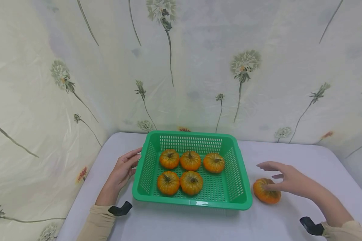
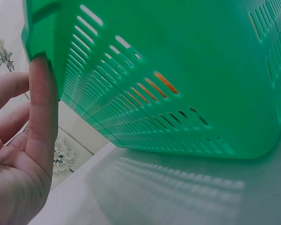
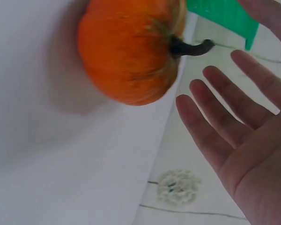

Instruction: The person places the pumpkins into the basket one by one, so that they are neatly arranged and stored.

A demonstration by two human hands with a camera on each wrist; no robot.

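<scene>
A green plastic basket (image 1: 196, 203) stands on the table with several small orange pumpkins (image 1: 191, 160) inside, set in two rows. At its left side my left hand (image 1: 124, 170) touches the rim with straight fingers (image 2: 41, 103). Outside the basket, to its right, lies a single pumpkin (image 1: 267, 195) with a dark curved stem (image 3: 192, 48). Over this pumpkin hovers my right hand (image 1: 292, 180), its fingers spread and holding nothing. In the right wrist view, the palm (image 3: 257, 154) faces the pumpkin, and a gap separates the visible fingers from it.
A white cloth covers the table (image 1: 157, 224). Behind it and to the left hangs a pale curtain (image 1: 196, 67) printed with dandelions. Dark wrist mounts (image 1: 120, 209) sit at both beige sleeves (image 1: 98, 222). The basket's front right inner corner has bare mesh floor.
</scene>
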